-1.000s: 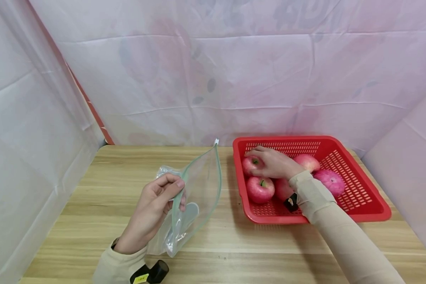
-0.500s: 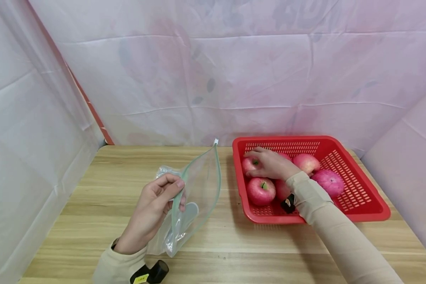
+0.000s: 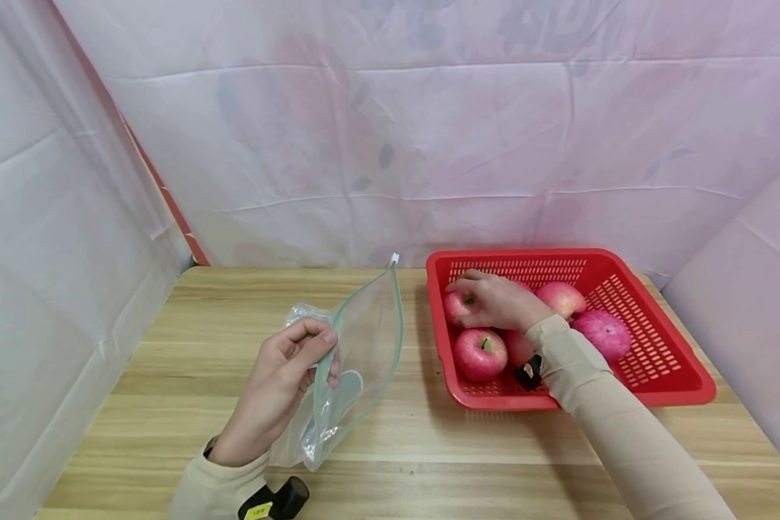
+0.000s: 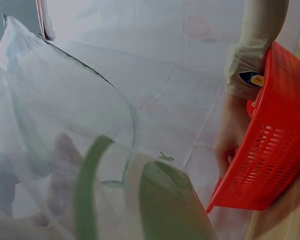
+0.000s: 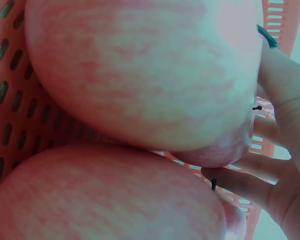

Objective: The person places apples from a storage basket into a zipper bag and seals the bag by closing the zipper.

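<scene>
Left hand (image 3: 282,379) pinched clear bag (image 3: 367,328) by rim | right hand (image 3: 503,300) gripped apple (image 3: 456,308) in far-left corner of basket (image 3: 682,396)

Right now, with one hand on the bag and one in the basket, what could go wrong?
The right hand grips one apple with another apple close in front of it, so lifting might roll that neighbour. The left hand pinches one edge of the clear bag at its open mouth, so the opposite edge could sag inward.
</scene>
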Demonstrator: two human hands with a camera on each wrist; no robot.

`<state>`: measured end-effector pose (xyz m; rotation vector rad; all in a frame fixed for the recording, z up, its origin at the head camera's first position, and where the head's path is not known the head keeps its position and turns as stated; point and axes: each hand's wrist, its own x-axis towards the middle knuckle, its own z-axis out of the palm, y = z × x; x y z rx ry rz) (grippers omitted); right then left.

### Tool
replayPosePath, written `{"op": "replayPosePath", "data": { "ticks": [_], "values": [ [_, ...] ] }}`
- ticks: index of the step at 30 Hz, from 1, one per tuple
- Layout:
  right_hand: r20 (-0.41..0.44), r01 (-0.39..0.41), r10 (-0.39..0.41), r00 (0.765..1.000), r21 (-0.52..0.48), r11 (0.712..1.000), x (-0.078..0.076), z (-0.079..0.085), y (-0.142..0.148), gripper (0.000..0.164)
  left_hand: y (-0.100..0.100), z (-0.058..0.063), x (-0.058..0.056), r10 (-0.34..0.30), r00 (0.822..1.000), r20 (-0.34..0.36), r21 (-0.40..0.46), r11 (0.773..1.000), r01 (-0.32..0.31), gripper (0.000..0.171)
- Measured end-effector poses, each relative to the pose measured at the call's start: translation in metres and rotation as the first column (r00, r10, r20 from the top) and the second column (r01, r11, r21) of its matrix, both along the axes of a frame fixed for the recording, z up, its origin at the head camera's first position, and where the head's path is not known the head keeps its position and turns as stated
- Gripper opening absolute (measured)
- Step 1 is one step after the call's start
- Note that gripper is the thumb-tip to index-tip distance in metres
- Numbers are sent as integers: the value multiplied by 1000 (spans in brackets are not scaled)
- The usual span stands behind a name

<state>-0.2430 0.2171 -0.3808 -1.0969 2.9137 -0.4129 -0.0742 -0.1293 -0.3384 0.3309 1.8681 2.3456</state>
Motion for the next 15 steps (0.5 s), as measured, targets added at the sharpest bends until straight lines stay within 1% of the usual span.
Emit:
{"op": "replayPosePath", "data": {
  "ticks": [8,15],
  "values": [
    [-19,-16,15,1000,-29,999,1,4,0,47,0,-1,1,-2,1000,-10,2,1000,2,11],
    [-43,3,-6,999,-77,997,4,11,2,49,0,0,1,-4,1000,-15,7,1000,4,12]
  ]
}}
